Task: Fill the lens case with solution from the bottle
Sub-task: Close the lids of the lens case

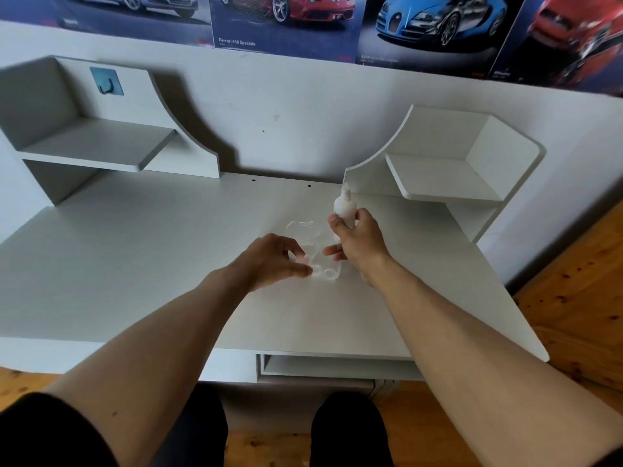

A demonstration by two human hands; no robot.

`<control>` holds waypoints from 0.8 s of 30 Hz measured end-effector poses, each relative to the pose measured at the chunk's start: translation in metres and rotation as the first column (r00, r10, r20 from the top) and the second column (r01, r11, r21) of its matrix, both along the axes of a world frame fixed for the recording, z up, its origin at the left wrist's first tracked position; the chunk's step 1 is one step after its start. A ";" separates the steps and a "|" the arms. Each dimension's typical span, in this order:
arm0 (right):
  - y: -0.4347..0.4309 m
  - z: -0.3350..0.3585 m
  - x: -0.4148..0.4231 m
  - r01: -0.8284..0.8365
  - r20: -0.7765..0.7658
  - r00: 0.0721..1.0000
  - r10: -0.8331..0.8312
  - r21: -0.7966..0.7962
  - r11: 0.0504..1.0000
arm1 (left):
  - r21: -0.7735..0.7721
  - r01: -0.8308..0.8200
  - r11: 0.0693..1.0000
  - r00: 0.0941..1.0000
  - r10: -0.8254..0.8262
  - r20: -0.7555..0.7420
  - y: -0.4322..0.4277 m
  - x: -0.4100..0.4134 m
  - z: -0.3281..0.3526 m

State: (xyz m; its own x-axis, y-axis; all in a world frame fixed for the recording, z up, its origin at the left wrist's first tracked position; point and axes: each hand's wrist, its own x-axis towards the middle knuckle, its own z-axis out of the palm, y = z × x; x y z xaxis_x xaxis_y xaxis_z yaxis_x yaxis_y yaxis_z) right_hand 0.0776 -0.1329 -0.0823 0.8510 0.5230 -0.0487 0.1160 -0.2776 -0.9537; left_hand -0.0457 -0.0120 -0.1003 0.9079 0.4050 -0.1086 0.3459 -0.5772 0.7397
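A small white solution bottle [344, 206] stands upright on the white desk [168, 264], nozzle up, with my right hand [357, 242] wrapped around its lower half. A clear plastic lens case [320, 266] lies flat on the desk just in front of the bottle, its round wells facing up and its open lid [303, 229] stretched out behind. My left hand [274, 261] rests at the case's left edge, thumb and fingertips pinching it. The case is transparent and hard to make out against the desk.
Two white corner shelves [101, 143] [445, 176] rise at the back left and back right of the desk. Car posters [286, 18] hang on the wall above. A slot [330, 365] opens under the desk's front edge. Wooden floor [580, 298] lies to the right.
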 end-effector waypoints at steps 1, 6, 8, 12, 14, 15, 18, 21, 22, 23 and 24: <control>0.001 0.000 0.001 0.010 0.015 1.000 -0.010 0.002 1.000 | -0.004 -0.003 1.000 1.000 0.003 0.001 0.000 0.000 0.000; 0.001 -0.001 0.002 0.017 0.029 0.999 -0.017 0.014 1.000 | 0.018 -0.008 1.000 1.000 0.007 0.003 -0.001 0.001 -0.002; 0.001 -0.003 0.002 0.041 0.072 0.997 -0.039 -0.015 0.999 | 0.024 -0.012 1.000 1.000 0.012 0.009 0.000 0.001 -0.002; 0.000 -0.007 0.004 0.083 0.185 0.981 -0.058 -0.134 0.987 | 0.015 -0.015 1.000 1.000 0.015 0.021 0.002 0.001 -0.004; -0.001 -0.007 0.005 0.076 0.203 0.978 -0.040 -0.176 0.981 | 0.007 -0.022 1.000 0.999 0.022 0.026 0.003 0.001 -0.006; -0.001 -0.007 0.004 0.068 0.202 0.979 -0.029 -0.187 0.980 | -0.002 -0.023 1.000 0.999 0.023 0.025 0.004 0.001 -0.006; 0.001 -0.007 0.003 0.066 0.181 0.983 -0.027 -0.213 0.975 | -0.030 -0.005 1.000 1.000 0.005 0.013 0.005 0.002 -0.006; 0.001 -0.010 0.002 0.085 0.167 0.985 -0.045 -0.241 0.967 | -0.072 0.037 0.997 0.999 -0.039 -0.019 0.006 0.002 -0.002; 0.001 -0.011 0.002 0.085 0.162 0.986 -0.044 -0.254 0.963 | -0.085 0.056 0.995 0.998 -0.059 -0.023 0.006 0.001 -0.001; 0.000 -0.012 0.002 0.085 0.157 0.987 -0.044 -0.266 0.960 | -0.098 0.074 0.992 0.997 -0.077 -0.025 0.006 0.001 0.000; 0.000 -0.013 0.002 0.085 0.152 0.987 -0.045 -0.272 0.959 | -0.105 0.088 0.991 0.995 -0.091 -0.030 0.007 0.000 0.001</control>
